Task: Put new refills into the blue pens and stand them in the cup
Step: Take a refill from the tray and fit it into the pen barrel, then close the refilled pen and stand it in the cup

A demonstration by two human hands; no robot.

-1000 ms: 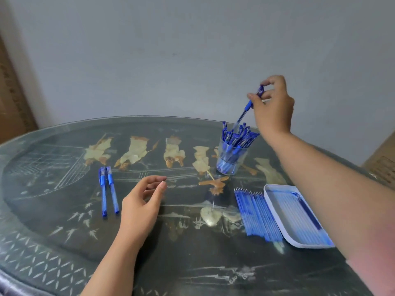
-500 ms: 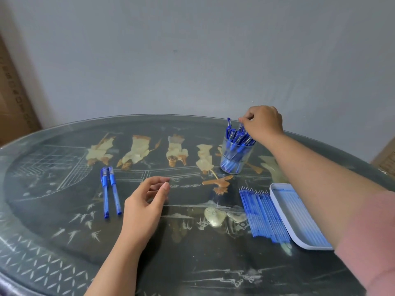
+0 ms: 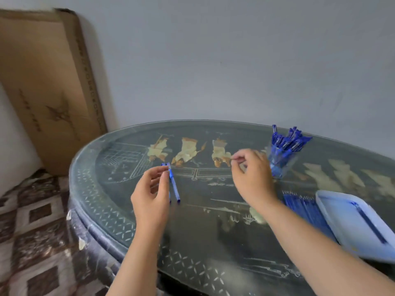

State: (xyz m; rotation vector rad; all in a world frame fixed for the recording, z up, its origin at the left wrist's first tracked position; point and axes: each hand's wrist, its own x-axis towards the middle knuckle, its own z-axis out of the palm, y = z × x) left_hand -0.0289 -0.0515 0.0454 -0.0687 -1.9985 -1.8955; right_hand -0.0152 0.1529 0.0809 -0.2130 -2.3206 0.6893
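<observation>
Round glass-topped table (image 3: 213,242), two pens (image 3: 175,190), cup (image 3: 280,165), refills (image 3: 303,208), tray (image 3: 346,223)

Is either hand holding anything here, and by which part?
Right hand: nothing visible in it. Left hand: fingertips at the far ends of the two pens lying on the table; whether it grips them cannot be told.
</observation>
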